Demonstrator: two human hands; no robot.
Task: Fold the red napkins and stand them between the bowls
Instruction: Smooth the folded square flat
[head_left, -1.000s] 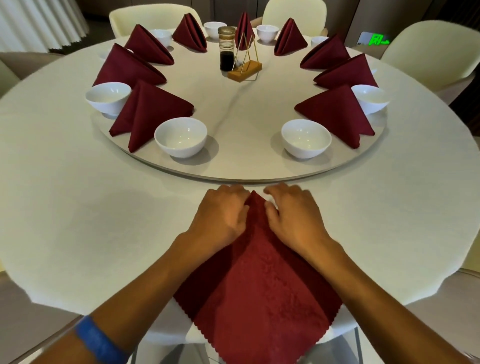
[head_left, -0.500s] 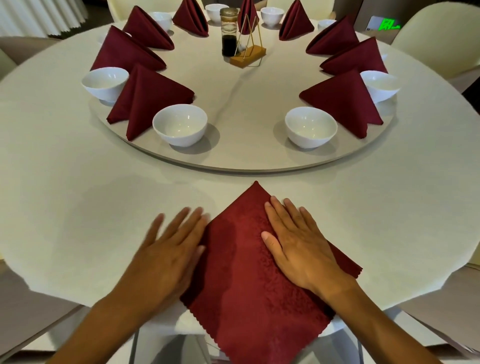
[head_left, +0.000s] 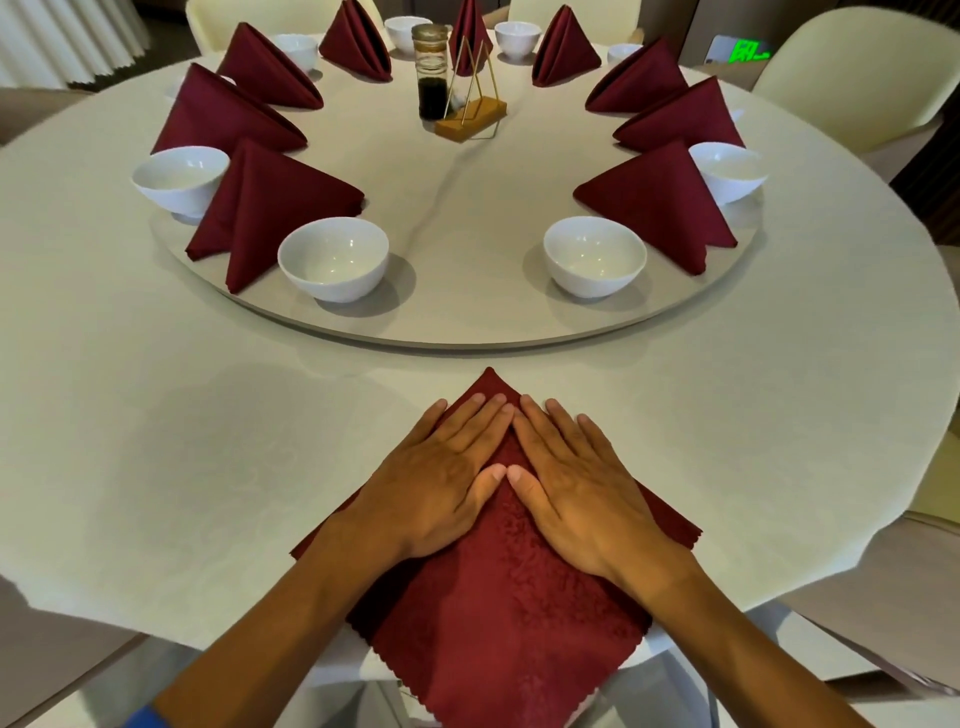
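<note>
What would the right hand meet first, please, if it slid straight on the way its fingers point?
The right hand points forward-left, so it would probably meet the left hand's fingertips almost at once; they already look touching.

The napkin (head_left: 498, 597) under my left hand (head_left: 441, 483) and right hand (head_left: 576, 488) is matt red cloth with a faint woven pattern and a pinked edge. The table (head_left: 156, 441) wears a matt cream cloth. Beyond the napkin, the turntable (head_left: 467, 208) looks like smooth stone with a thin grey vein. On it, the bowls (head_left: 333, 258) are glossy white ceramic; further back stand a clear glass jar (head_left: 432, 73) and a wooden block (head_left: 470, 121) with thin gold wire.
</note>
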